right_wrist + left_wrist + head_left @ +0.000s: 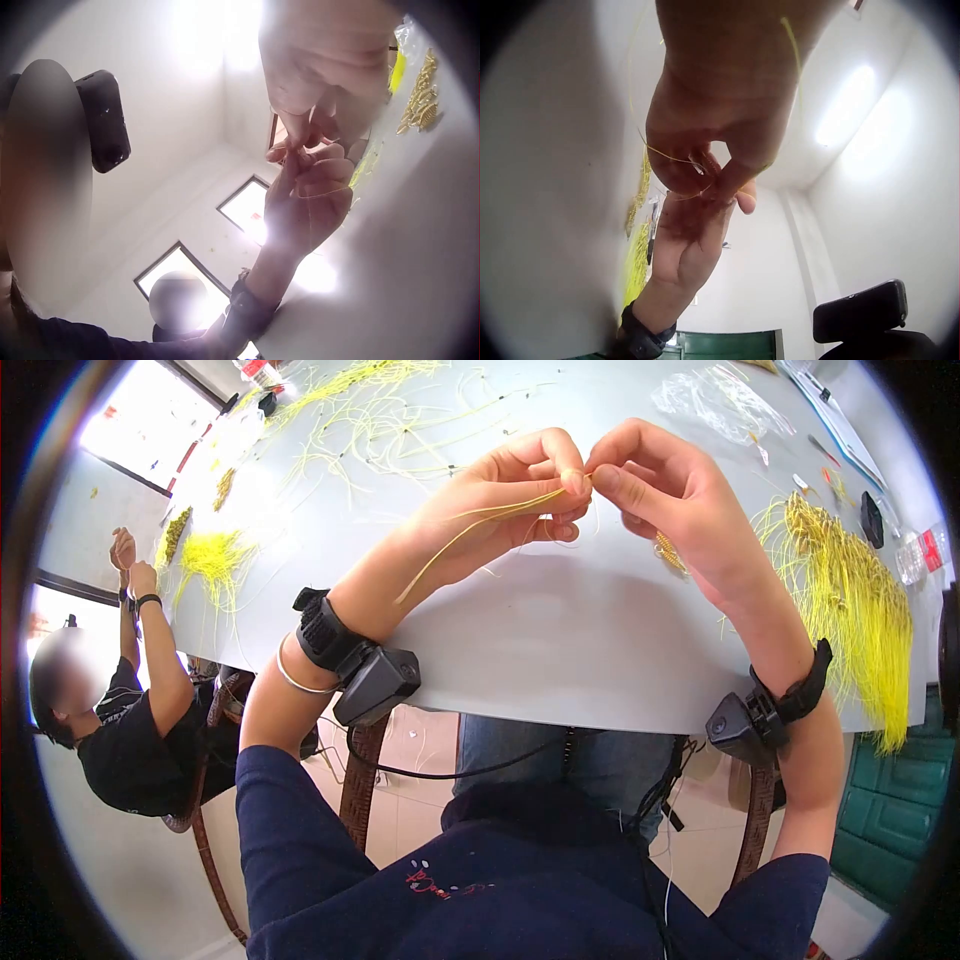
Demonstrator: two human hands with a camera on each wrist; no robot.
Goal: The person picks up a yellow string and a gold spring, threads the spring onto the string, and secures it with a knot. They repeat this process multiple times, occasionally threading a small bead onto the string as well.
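Over the near side of the table, both hands meet fingertip to fingertip. My left hand [500,505] pinches thin yellow cords [424,567] near one end, and their loose ends trail back across the palm toward the wrist. From the other side, my right hand [668,480] pinches the tip of the cords between thumb and index finger. Whatever small part sits between the fingertips is mostly hidden. In the right wrist view, a pile of small gold-coloured pieces [420,101] lies on the table beside the hands.
A thick bundle of yellow cords with gold tops [850,590] lies on the right. Loose cords [365,425] spread across the far side, near a clear plastic bag [715,405]. A clipboard [835,415] and bottle [918,555] stand far right. Another person [135,750] sits left.
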